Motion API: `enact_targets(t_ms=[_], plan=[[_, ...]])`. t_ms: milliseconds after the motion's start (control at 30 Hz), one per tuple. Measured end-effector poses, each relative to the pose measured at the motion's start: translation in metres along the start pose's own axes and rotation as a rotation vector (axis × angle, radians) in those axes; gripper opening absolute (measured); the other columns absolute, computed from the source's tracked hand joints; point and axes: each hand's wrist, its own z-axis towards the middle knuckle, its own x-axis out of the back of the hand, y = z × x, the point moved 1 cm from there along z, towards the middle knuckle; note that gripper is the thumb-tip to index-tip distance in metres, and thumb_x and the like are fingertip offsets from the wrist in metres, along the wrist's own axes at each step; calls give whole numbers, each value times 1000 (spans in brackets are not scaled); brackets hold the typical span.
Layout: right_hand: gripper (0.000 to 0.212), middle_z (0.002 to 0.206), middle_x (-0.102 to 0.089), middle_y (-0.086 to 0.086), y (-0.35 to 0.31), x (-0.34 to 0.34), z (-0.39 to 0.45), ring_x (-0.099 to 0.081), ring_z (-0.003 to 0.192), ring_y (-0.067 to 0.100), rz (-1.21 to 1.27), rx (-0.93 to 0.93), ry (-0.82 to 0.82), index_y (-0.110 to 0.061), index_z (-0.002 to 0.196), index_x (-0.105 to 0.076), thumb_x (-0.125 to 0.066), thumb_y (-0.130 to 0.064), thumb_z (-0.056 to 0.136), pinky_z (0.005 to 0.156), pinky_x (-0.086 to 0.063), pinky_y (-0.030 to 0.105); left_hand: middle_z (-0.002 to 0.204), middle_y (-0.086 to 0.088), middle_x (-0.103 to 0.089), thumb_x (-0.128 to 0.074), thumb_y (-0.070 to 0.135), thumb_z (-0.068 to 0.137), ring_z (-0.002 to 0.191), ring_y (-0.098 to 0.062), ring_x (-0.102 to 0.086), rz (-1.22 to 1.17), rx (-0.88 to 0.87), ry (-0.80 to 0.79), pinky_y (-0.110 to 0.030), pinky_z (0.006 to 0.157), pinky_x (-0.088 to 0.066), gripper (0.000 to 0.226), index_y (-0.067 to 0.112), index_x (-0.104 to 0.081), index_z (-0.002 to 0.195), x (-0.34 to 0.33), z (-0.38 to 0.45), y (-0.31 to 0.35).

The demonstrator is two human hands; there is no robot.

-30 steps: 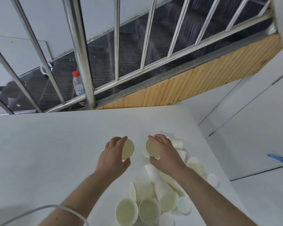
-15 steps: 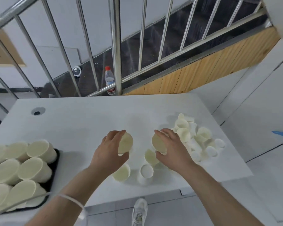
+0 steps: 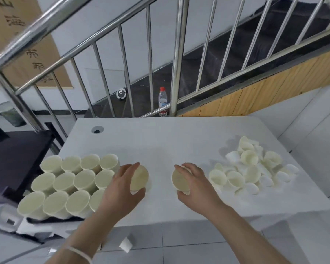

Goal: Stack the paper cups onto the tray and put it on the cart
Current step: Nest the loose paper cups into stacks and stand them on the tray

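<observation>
Each of my hands holds one white paper cup over the white table (image 3: 160, 141). My left hand (image 3: 120, 189) grips a cup (image 3: 139, 178) whose mouth faces right, just right of the tray. My right hand (image 3: 194, 189) grips another cup (image 3: 179, 181) whose mouth faces left. Several upright cups (image 3: 69, 180) stand in rows on the dark tray (image 3: 32, 219) at the table's left end. A loose pile of cups (image 3: 250, 168) lies on the table to the right of my right hand.
A dark cart (image 3: 13, 155) stands left of the table. One cup (image 3: 125, 244) lies on the tiled floor below the table's front edge. Behind the table rises a steel stair railing (image 3: 177, 60), with a water bottle (image 3: 162, 101) at its foot.
Both hands, each holding its cup, have moved left from the loose pile toward the tray. The view has swung left and back, bringing the whole tray and the cart into sight.
</observation>
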Motion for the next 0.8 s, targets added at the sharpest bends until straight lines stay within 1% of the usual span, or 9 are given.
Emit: enact_targets(t_ms=[100, 200, 267, 367, 467, 567, 700, 800], plan=[[70, 146, -25, -14, -39, -25, 15, -24, 135, 9, -23, 9, -5, -33, 148, -30, -60, -24, 86, 95, -43, 23, 138, 5, -44, -73, 25, 76, 127, -18, -42, 2, 29, -2, -29, 93, -41, 71, 21, -42, 140, 27, -4, -41], [70, 147, -24, -14, -73, -49, 31, -24, 135, 7, -8, -6, -6, -34, 149, -29, -59, -25, 87, 94, -40, 19, 138, 3, -44, -74, 23, 76, 126, -20, -43, -1, 27, -15, -31, 96, -40, 71, 21, -42, 140, 53, -3, -76], [70, 147, -25, -14, -97, -68, 43, -25, 135, 8, 13, -17, -7, -34, 149, -29, -60, -24, 87, 95, -40, 20, 137, 3, -44, -74, 23, 75, 124, -19, -45, -13, 24, -15, -31, 95, -42, 72, 22, -42, 139, 71, 2, -101], [70, 146, -24, -14, -133, -97, 66, -25, 135, 8, 12, -25, -13, -33, 149, -29, -59, -24, 87, 95, -42, 21, 137, 4, -44, -74, 23, 75, 123, -18, -46, -20, 21, -10, -27, 91, -42, 72, 22, -42, 139, 94, 15, -141], [69, 147, -23, -14, -156, -113, 80, -23, 136, 7, 18, -26, -29, -33, 149, -28, -59, -24, 88, 96, -41, 20, 137, 6, -44, -73, 25, 75, 123, -18, -45, 4, 10, -27, -27, 88, -44, 72, 22, -41, 140, 104, 24, -164], [69, 148, -22, -14, -175, -126, 94, -23, 135, 6, 10, -24, -38, -33, 149, -28, -59, -25, 89, 95, -40, 18, 136, 7, -42, -73, 27, 76, 124, -17, -44, 0, 18, -70, -28, 90, -45, 74, 23, -38, 141, 109, 32, -186], [68, 149, -21, -13, -188, -141, 110, -24, 136, 8, -31, -40, -81, -33, 148, -28, -59, -24, 88, 94, -45, 24, 140, 8, -38, -70, 33, 79, 127, -15, -40, 20, 43, -148, -26, 91, -44, 75, 24, -34, 143, 104, 40, -204], [68, 149, -22, -12, -189, -148, 119, -24, 136, 10, -57, -64, -102, -33, 148, -28, -59, -24, 88, 94, -45, 24, 144, 7, -34, -68, 36, 80, 130, -14, -38, 43, 32, -204, -25, 91, -44, 76, 26, -30, 145, 97, 45, -210]])
